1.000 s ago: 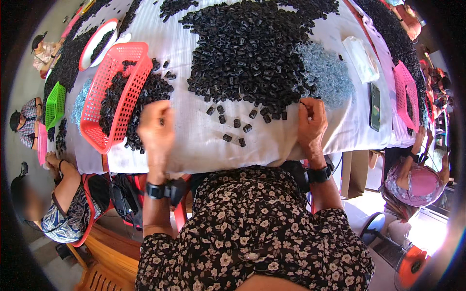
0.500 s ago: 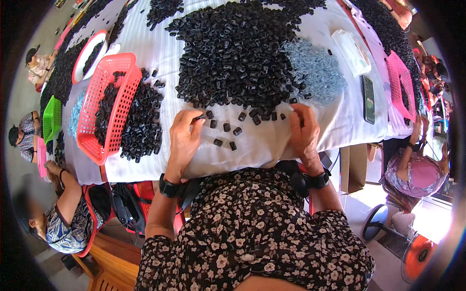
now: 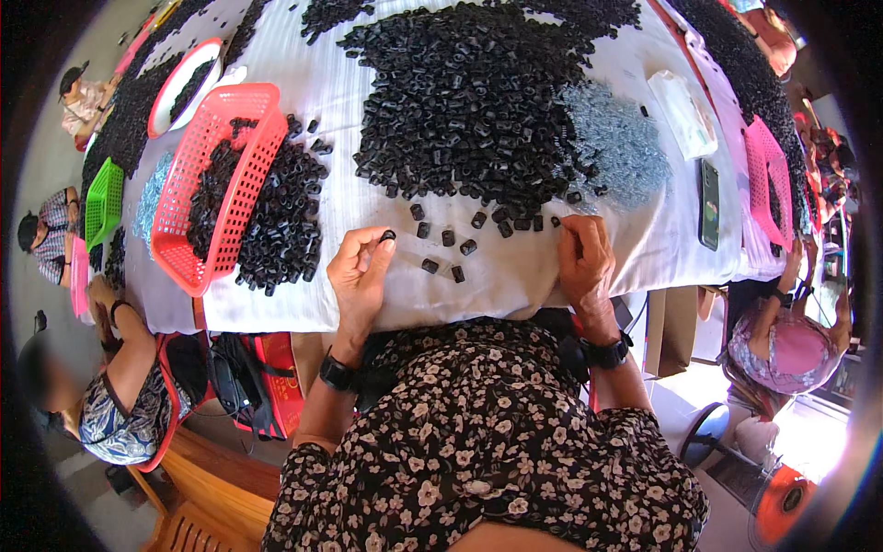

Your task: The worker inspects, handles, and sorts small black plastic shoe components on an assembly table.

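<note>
My left hand (image 3: 359, 276) is closed in a pinch over the near edge of the white cloth. Between its thumb and index finger sits a small black plastic piece (image 3: 387, 235), its hollow end turned upward. My right hand (image 3: 587, 258) is closed too, fingers bent together and pointing at the cloth; what they hold, if anything, is hidden. Beside its fingertips lies a loose black piece (image 3: 556, 222). Several more black pieces (image 3: 468, 247) are scattered between my hands. Beyond them spreads a large heap of black pieces (image 3: 460, 110), with a pile of small shiny bluish-clear parts (image 3: 614, 143) at its right.
A red perforated basket (image 3: 167, 244) with black pieces stands tilted at the left, a heap (image 3: 280, 225) beside it. At the right are a phone (image 3: 708, 204), a white plastic packet (image 3: 682, 115) and a pink basket (image 3: 769, 184). Other people sit along both sides.
The view has shifted, so the table appears farther right. My left hand has turned its black piece more upright. My right hand has come nearer to a loose piece on the cloth.
</note>
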`<state>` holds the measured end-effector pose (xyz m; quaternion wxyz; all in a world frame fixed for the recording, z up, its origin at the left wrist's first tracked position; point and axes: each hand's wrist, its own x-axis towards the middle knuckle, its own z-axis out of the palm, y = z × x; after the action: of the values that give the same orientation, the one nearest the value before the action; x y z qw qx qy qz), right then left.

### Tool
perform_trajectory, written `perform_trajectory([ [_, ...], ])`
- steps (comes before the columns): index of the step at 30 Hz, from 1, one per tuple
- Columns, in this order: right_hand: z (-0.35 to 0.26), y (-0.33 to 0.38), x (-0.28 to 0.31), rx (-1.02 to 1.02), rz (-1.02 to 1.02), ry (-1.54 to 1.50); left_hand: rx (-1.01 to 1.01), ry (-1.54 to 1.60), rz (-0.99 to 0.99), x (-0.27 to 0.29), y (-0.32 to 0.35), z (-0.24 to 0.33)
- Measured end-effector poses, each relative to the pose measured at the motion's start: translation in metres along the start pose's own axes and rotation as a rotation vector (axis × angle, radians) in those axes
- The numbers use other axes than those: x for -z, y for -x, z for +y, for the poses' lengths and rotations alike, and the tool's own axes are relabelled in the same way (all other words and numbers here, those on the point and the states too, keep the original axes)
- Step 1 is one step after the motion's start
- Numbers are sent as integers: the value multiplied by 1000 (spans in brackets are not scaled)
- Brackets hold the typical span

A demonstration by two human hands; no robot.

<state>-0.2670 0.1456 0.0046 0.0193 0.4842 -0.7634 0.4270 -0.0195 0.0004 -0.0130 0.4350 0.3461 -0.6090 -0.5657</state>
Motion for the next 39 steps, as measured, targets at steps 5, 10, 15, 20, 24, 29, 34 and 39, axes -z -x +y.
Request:
perform_trajectory([
  [5, 1, 2, -4, -35, -4, 13, 6, -11, 8, 1, 0, -1],
  [10, 0, -1, -10, -81, -49, 27, -6, -71, 6, 7, 1, -6],
  [15, 3, -3, -10, 13, -91, 197, 2, -1, -44, 2, 1, 0],
  [20, 5, -4, -13, 103, -77, 242, 32, 35, -86, 7, 0, 2],
  [24, 2, -6, -11, 137, -92, 239, 24, 50, -89, 4, 4, 3],
  [29, 0, -8, -6, 138, -134, 231, 36, 104, -70, 3, 7, 0],
  [34, -8, -12, -1, 125, -192, 173, 33, 68, -27, 2, 6, 3],
  [39, 4, -10, -1, 58, -110, 122, 23, 43, -29, 3, 7, 0],
])
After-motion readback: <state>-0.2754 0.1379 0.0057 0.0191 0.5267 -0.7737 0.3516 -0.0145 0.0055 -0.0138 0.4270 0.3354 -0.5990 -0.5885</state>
